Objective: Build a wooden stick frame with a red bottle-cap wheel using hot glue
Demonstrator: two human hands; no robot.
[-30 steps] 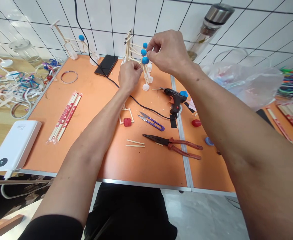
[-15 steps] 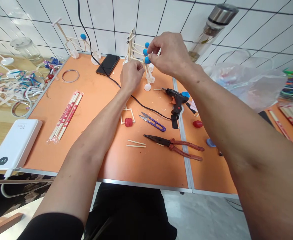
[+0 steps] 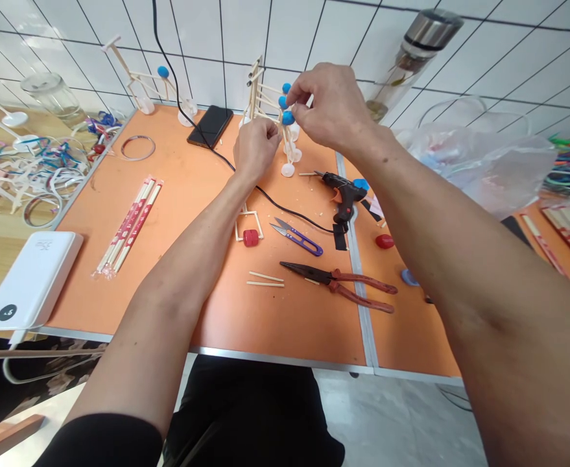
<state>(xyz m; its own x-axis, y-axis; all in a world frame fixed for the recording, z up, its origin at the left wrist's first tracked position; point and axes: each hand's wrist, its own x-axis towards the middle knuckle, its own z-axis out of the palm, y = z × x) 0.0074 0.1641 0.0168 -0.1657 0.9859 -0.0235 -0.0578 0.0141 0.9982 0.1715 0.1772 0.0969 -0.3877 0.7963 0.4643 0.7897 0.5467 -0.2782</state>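
At the back of the table stands a group of small bicycle-like models (image 3: pixel 261 91) built of pale wooden sticks, with round blue pieces on top and white discs at the bottom. My left hand (image 3: pixel 257 146) is closed at the near side of these models, its fingertips pinched at the sticks; what exactly they grip is hidden. Curled over from the right, my right hand (image 3: pixel 333 107) has thumb and index finger at the nearest blue piece (image 3: pixel 288 118). A hot glue gun (image 3: pixel 342 191) lies below that hand.
Long-nose pliers (image 3: pixel 336 280), purple thread snips (image 3: pixel 297 237) and a stick frame with a red piece (image 3: pixel 250 238) lie nearer me. Leftward are wrapped chopsticks (image 3: pixel 129 227), a phone (image 3: pixel 210 126) and a power bank (image 3: pixel 30 280). A black cable (image 3: pixel 226 162) crosses the table; a glass bottle (image 3: pixel 414 61) stands behind.
Both hands hold almost the same pose at the stick models. The view has shifted very slightly; nothing else has visibly moved.
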